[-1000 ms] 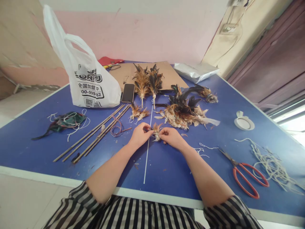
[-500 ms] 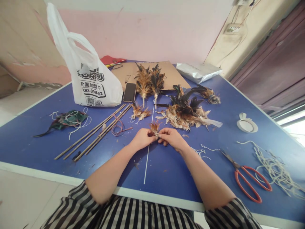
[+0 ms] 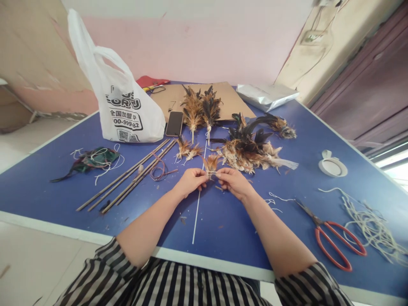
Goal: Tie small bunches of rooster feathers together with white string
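Observation:
A small bunch of brown feathers (image 3: pixel 211 162) stands between my hands, with white string (image 3: pixel 211 172) across its base. My left hand (image 3: pixel 192 182) is closed in a pinch on the string's left side. On the other side, my right hand (image 3: pixel 233 182) pinches the string's right end. Two small tied feather bunches (image 3: pixel 188 152) lie just beyond. To the right is a heap of loose feathers (image 3: pixel 250 151), pale and black. Farther back, two larger feather bunches on short sticks (image 3: pixel 202 111) lie partly on a cardboard sheet (image 3: pixel 234 100).
Thin sticks (image 3: pixel 127 178) and a purple cord (image 3: pixel 159 170) lie left, near a dark green bundle (image 3: pixel 95 159). Behind stand a white plastic bag (image 3: pixel 127 102) and a phone (image 3: pixel 174 123). Red-handled scissors (image 3: pixel 331 233), loose string (image 3: pixel 372 225) and a tape roll (image 3: pixel 332 166) lie right.
My hands have drawn slightly apart, and the string now shows stretched across the feather base. More of the small feather bunch is visible. The whole view has shifted slightly.

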{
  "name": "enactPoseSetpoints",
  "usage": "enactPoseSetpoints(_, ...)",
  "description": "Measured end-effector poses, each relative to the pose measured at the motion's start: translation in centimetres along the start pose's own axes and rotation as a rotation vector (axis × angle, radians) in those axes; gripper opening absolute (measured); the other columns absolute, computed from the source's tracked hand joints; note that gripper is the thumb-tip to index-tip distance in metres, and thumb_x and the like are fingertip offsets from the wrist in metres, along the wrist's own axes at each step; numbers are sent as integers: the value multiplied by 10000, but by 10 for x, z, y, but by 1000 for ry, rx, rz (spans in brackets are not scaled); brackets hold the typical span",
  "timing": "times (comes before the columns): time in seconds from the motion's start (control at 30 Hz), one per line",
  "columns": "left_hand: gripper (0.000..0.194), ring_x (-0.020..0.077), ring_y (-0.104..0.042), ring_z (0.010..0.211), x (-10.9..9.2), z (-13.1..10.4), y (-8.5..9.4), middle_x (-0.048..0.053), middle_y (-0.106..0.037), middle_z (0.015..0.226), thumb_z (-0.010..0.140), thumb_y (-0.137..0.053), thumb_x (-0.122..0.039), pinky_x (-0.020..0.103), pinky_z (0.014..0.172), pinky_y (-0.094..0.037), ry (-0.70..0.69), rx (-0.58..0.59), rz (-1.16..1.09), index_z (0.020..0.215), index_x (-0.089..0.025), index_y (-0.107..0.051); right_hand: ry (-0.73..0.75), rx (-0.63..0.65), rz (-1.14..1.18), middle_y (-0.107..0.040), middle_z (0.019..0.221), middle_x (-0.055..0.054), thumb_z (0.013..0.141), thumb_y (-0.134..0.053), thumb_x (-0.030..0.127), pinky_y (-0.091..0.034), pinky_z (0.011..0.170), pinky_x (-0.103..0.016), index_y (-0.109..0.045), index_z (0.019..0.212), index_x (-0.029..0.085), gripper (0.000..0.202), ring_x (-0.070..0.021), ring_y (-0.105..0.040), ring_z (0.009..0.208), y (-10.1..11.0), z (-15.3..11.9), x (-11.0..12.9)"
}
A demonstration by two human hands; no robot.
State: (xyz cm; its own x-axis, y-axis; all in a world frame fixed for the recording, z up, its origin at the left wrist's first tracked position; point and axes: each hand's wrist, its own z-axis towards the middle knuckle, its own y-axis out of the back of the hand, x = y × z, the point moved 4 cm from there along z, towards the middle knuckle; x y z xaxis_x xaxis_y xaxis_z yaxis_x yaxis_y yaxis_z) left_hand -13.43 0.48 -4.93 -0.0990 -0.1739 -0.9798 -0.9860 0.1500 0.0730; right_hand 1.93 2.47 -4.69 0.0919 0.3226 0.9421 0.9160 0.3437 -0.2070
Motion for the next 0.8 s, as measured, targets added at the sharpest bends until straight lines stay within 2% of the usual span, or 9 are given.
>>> enactPoseSetpoints(0.1,189,64,-531,465,1,1,1,48,-620,629,662,-635,-276,150,404,-393,49,1,-52,717,-102,-589,6,-83,104,-487,493,55,572,-698,286,-282,397,-174,-527,681,162,238,-51,-409,434,8,2,4)
enactPoseSetpoints(0.23,163,79,-564,499,-4,5,5,88,-657,764,663,-623,-263,159,401,-404,117,-23,-22,675,-104,-588,54,-196,271,-597,705,13,564,-686,241,-308,398,-180,-502,688,177,232,-53,-456,478,24,3,11)
enactPoseSetpoints(0.37,139,92,-520,400,-11,20,8,53,-610,531,651,-610,-228,174,378,-375,124,-109,278,578,-114,-581,89,-195,338,-618,745,2,583,-644,206,-328,405,-186,-479,685,187,195,-66,-479,494,38,2,19)
enactPoseSetpoints(0.47,171,113,-496,358,-14,36,2,25,-525,390,635,-611,-207,203,405,-373,128,-103,536,488,-132,-565,112,-128,315,-622,731,9,606,-616,208,-331,415,-194,-461,685,199,174,-73,-474,492,41,-3,26)
enactPoseSetpoints(0.57,188,136,-532,447,-21,44,-4,22,-504,394,620,-621,-198,218,492,-389,15,-143,749,449,-153,-556,141,-43,298,-621,719,11,618,-614,224,-323,420,-202,-457,686,205,171,-77,-462,488,37,-9,32)
enactPoseSetpoints(0.67,132,170,-560,601,-35,36,-3,45,-550,519,588,-669,-255,231,575,-396,-106,-233,839,541,-158,-593,163,14,291,-613,715,5,622,-626,237,-303,411,-201,-463,680,203,176,-76,-443,481,30,-13,36)
enactPoseSetpoints(0.73,200,180,-550,684,-49,20,1,53,-576,637,570,-696,-294,237,615,-395,-229,-312,790,702,-161,-628,182,9,266,-612,735,0,625,-636,252,-293,405,-199,-469,684,201,184,-74,-435,481,27,-15,37)
enactPoseSetpoints(0.77,210,171,-538,697,-55,10,2,47,-576,663,598,-677,-291,233,621,-390,-294,-324,718,762,-167,-636,204,-16,242,-610,733,-1,630,-641,262,-288,402,-197,-472,685,200,188,-73,-431,479,25,-15,38)
enactPoseSetpoints(0.8,192,150,-521,674,-60,0,1,38,-574,675,641,-643,-297,224,608,-385,-339,-290,614,783,-168,-640,240,-53,210,-602,702,3,637,-644,274,-281,400,-196,-476,686,199,191,-72,-424,472,24,-15,39)
